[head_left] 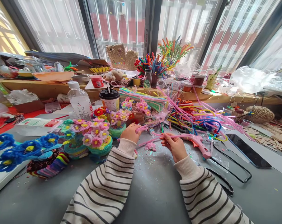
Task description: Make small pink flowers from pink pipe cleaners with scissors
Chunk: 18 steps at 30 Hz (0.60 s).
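Observation:
My left hand [131, 133] is closed around several pink pipe cleaners [142, 128] just right of the potted fuzzy flowers [117, 119]. To its right, my right hand [173, 145] pinches a pink pipe cleaner [156, 134] between thumb and fingers. A small pink fuzzy piece [150, 146] lies on the grey table between the hands, among scattered glitter. Behind my right hand rests a pink glue gun [200, 146] with a black cord. Pink and lilac flowers [96, 133] in a teal pot stand left of my left wrist.
A bottle [79, 101] and a lidded cup [110, 99] stand behind the flowers. Blue flowers [29, 149] are at the left. A heap of coloured pipe cleaners [190, 115] lies behind my right hand. A phone [248, 151] and twine ball [260, 114] are at the right.

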Each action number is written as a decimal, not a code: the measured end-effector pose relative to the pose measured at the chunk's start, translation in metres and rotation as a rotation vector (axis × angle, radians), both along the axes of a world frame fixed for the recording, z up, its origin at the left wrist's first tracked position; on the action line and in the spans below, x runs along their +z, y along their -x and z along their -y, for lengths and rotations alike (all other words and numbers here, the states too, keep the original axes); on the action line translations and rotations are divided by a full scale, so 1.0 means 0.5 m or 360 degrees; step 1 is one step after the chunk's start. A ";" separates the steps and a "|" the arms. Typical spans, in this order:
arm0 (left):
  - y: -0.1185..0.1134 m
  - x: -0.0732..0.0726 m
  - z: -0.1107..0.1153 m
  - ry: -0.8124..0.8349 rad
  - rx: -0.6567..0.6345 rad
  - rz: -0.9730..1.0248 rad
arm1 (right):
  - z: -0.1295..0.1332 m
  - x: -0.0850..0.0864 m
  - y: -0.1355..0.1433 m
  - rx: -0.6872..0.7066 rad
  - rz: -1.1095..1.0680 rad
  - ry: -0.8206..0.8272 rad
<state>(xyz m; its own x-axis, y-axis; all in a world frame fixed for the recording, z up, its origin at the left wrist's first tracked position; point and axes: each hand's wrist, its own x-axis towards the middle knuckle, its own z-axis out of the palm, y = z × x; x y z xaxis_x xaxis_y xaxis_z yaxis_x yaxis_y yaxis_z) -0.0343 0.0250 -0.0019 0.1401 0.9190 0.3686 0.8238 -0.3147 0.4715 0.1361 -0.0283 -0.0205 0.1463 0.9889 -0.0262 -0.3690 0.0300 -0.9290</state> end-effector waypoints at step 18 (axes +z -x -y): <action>-0.021 0.010 0.018 0.0322 -0.0507 0.0430 | -0.006 0.008 -0.017 -0.0093 -0.0361 -0.0034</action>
